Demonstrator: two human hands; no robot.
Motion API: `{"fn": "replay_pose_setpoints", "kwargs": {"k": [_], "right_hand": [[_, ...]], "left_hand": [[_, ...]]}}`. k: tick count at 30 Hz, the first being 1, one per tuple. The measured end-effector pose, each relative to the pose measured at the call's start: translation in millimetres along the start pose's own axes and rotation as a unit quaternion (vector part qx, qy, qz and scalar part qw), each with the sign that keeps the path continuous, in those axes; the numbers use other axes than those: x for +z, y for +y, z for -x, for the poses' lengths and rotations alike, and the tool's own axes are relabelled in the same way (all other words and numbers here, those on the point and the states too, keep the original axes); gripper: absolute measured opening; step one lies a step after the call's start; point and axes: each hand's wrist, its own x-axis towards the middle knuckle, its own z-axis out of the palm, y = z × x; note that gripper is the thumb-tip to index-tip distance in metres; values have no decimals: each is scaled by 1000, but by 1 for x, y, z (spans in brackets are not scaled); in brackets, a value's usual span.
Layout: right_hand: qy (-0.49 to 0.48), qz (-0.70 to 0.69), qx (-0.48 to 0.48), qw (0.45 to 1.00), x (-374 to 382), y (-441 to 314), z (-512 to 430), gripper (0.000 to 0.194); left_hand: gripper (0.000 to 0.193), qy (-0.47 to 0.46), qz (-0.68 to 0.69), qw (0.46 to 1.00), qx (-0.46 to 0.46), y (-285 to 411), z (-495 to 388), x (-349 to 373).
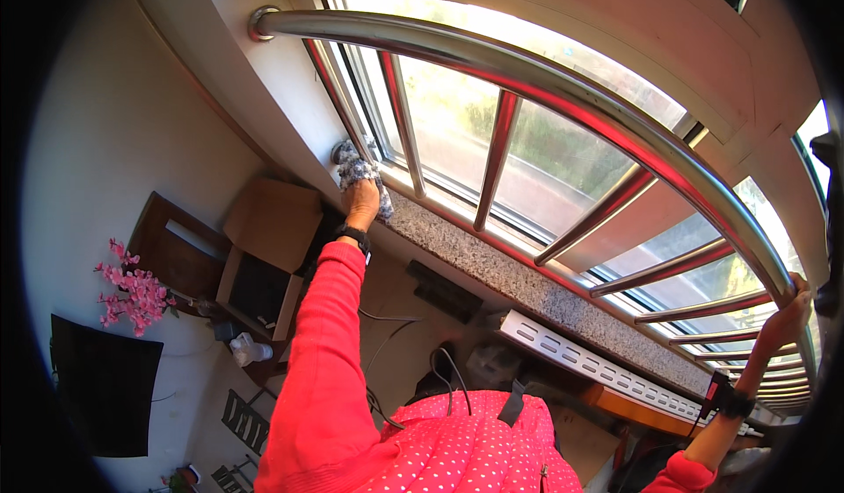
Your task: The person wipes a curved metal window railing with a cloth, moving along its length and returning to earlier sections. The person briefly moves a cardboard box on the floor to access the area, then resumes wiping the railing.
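My left hand (pixel 361 201) grips a grey-and-white fluffy cleaning cloth (pixel 357 167). The cloth is pressed around the lower left end of a stainless-steel window guard rail, close to the wall and the granite sill (pixel 475 259). Far to the right, my right hand (pixel 788 318) is wrapped around the thick top tube (pixel 527 74) of that guard. Slim metal uprights (pixel 498 156) run between the top tube and the lower rail. Behind them stand the window panes (pixel 448 123), bright with daylight.
Under the sill is a white slotted radiator cover (pixel 593 361). An open cardboard box (pixel 264 269), a wooden chair (pixel 178 245) and pink artificial flowers (pixel 135 288) are at the left, above a dark screen (pixel 109 387). Black cables (pixel 389 341) hang near my body.
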Motion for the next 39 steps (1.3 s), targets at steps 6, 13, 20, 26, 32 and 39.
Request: {"fn": "replay_pose_setpoints", "kwargs": {"k": [6,13,20,26,32,39], "right_hand": [[-5,-10,7,1000,-1,4,-2,50],[13,0,-2,1000,1,-6,0,50],[42,7,-92,995,6,-22,-1,48],[58,63,-159,984,6,-35,-3,49],[79,86,-210,971,4,-50,-6,44],[107,74,-192,973,3,-71,-7,42]], "left_hand": [[45,-102,-93,990,-17,-4,-27,-17],[47,-78,-6,997,25,-6,-30,-18],[32,70,253,965,-18,17,19,6],[31,1,404,914,47,66,70,0],[22,-72,597,797,-51,113,142,-9],[14,-109,685,719,38,176,201,-17]]}}
